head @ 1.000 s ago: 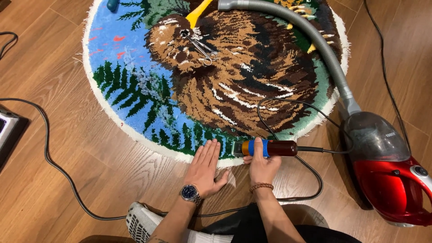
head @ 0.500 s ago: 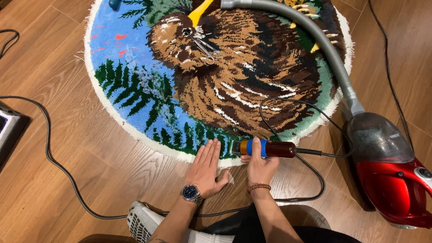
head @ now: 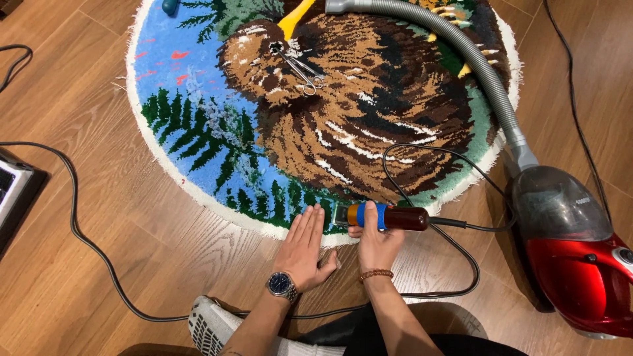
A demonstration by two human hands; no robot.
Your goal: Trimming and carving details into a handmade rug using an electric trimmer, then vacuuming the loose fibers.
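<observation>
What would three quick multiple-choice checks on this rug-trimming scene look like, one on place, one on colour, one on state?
1. Where do the scissors lie?
A. On the wood floor
B. On the round tufted rug, on the brown bird
C. In the left hand

2. What colour is the vacuum cleaner body?
A. Red
B. Yellow
C. White

3. How is the left hand placed?
A. Curled in a fist
B. Gripping the hose
C. Flat, fingers over the rug's white edge

Answers: 1 B, the scissors rest on the bird's head area. 2 A, red shell beneath a dark clear dust cup. 3 C, the palm is down beside the electric clipper, which the right hand grips.
</observation>
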